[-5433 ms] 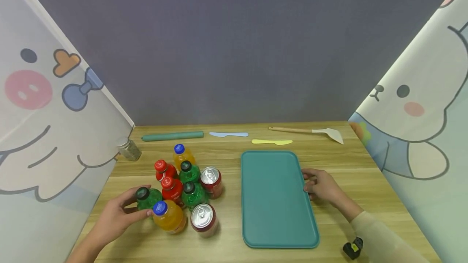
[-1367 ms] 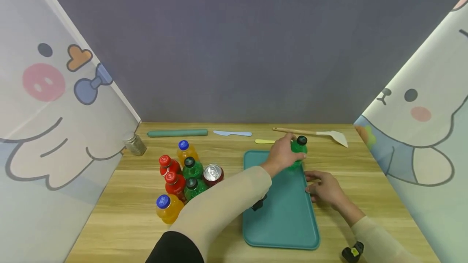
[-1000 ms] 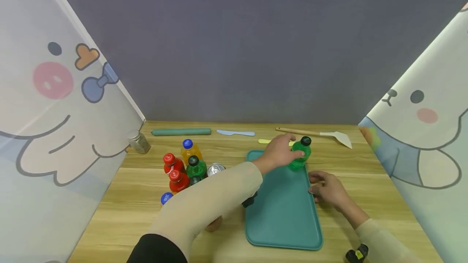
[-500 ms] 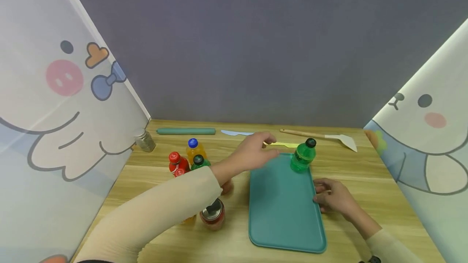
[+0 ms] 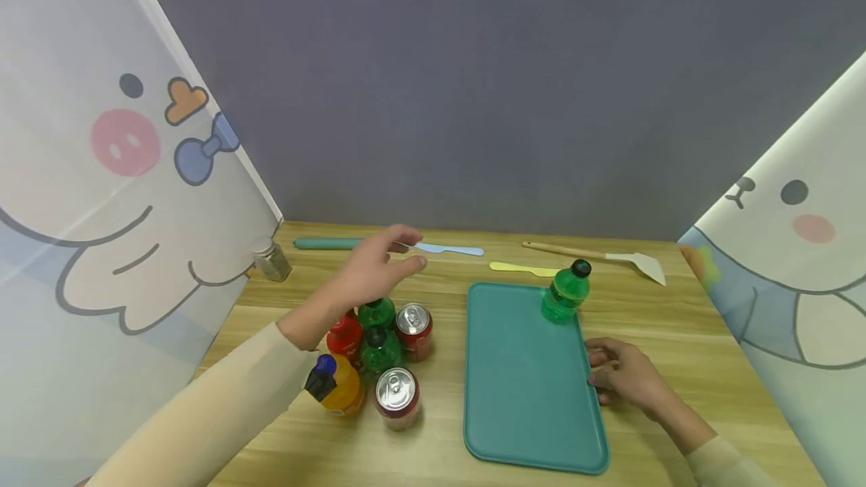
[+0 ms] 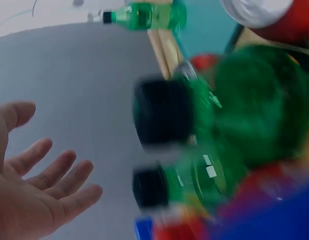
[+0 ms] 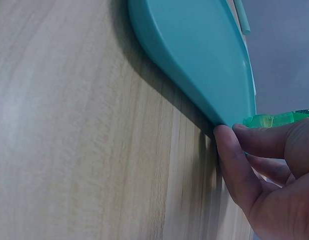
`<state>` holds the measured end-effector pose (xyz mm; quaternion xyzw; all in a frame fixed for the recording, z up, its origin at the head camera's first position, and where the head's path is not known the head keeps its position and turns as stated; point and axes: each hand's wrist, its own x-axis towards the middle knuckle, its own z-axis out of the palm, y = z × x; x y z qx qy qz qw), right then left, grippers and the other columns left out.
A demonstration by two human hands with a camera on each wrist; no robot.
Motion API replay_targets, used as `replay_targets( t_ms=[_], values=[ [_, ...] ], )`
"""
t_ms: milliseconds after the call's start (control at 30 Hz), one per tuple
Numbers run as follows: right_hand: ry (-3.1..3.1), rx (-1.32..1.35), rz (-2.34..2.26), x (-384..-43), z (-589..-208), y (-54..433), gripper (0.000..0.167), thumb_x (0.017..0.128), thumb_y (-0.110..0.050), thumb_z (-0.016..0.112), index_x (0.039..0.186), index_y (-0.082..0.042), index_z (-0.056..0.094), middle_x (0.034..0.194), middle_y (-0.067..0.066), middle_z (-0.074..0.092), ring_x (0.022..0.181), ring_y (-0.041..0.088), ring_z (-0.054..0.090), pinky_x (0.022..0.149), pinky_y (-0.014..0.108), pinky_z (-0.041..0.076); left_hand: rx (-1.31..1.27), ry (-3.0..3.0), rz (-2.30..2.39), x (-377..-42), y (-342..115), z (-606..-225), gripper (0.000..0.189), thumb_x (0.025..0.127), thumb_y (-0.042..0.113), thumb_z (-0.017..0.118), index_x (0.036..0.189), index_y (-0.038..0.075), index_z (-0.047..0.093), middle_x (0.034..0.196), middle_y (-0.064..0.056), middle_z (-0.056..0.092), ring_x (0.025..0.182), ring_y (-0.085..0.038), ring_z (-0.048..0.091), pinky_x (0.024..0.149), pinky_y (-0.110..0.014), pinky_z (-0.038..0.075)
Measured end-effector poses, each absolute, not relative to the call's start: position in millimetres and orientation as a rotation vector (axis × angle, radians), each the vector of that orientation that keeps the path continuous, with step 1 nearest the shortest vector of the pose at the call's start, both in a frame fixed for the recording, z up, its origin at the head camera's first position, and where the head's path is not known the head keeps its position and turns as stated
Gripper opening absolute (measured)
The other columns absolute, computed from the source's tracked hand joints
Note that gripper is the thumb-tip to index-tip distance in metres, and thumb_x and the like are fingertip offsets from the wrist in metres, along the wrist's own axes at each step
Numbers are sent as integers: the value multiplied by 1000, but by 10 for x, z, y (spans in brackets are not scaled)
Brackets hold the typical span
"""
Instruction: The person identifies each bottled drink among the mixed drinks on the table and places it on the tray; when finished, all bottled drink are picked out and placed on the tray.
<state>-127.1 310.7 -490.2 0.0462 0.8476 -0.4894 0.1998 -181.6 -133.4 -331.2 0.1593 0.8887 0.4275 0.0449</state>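
Note:
My left hand [image 5: 372,265] is in the air over the back of the drink cluster, fingers spread and holding nothing. Under and around it stand green bottles [image 5: 381,353], a red bottle [image 5: 345,338], an orange bottle [image 5: 346,391] and two soda cans [image 5: 414,331]. The hand and forearm hide some of the cluster; the left wrist view is blurred, with green bottles [image 6: 259,105] close by. At the right rim of the teal tray [image 5: 531,389], my right hand [image 5: 629,376] pinches the edge between thumb and finger. A green bottle [image 5: 567,295] stands upright in the tray's far right corner.
Along the table's back lie a green roll [image 5: 325,243], a blue knife [image 5: 453,249], a yellow knife [image 5: 521,269] and a wooden-handled spatula [image 5: 588,252]. A spice jar [image 5: 272,260] stands at the back left. Printed panels flank both sides.
My left hand carried the green bottle from the cluster to the tray's far right corner and let go. It has since moved back left over the cluster. The right hand stays at the rim.

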Motion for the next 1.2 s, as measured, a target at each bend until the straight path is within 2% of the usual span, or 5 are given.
replay_targets(
  t_ms=[167, 467, 767, 933, 1200],
  values=[
    [2367, 142, -1366, -1249, -4915, 3127, 68, 86, 7, 72, 147, 9, 43, 117, 22, 61, 83, 25, 66, 62, 40, 62, 544, 2786, 1255, -1743, -1689, -3363, 51, 97, 30, 70, 142, 11, 58, 144, -13, 60, 136, -37, 52, 112, -62, 41],
    [2369, 152, -1365, -1237, -4905, 3143, 69, 85, 7, 73, 147, 10, 43, 117, 22, 60, 82, 24, 65, 62, 40, 62, 469, 2803, 1279, -1645, -2142, -3632, 51, 97, 29, 72, 141, 9, 57, 143, -15, 59, 137, -40, 51, 115, -66, 35],
    [2360, 137, -1380, -1268, -4918, 3151, 69, 87, 7, 73, 148, 10, 41, 119, 23, 59, 85, 24, 66, 63, 40, 63, 393, 2733, 1350, -1614, -2471, -3924, 56, 99, 25, 70, 145, 1, 50, 148, -23, 53, 136, -45, 48, 111, -66, 40],
    [2349, 139, -1389, -1279, -4910, 3138, 69, 88, 6, 72, 149, 10, 40, 120, 23, 59, 86, 24, 66, 64, 40, 63, 332, 2686, 1331, -1618, -2561, -4030, 61, 99, 29, 71, 147, 1, 47, 148, -24, 51, 134, -46, 51, 107, -63, 46],
    [2340, 146, -1403, -1280, -4914, 3113, 68, 87, 7, 72, 148, 9, 42, 119, 23, 59, 86, 24, 67, 64, 40, 63, 343, 2653, 1333, -1624, -2674, -4171, 56, 96, 22, 73, 141, -4, 52, 137, -23, 60, 128, -49, 56, 95, -54, 57]
  ],
)
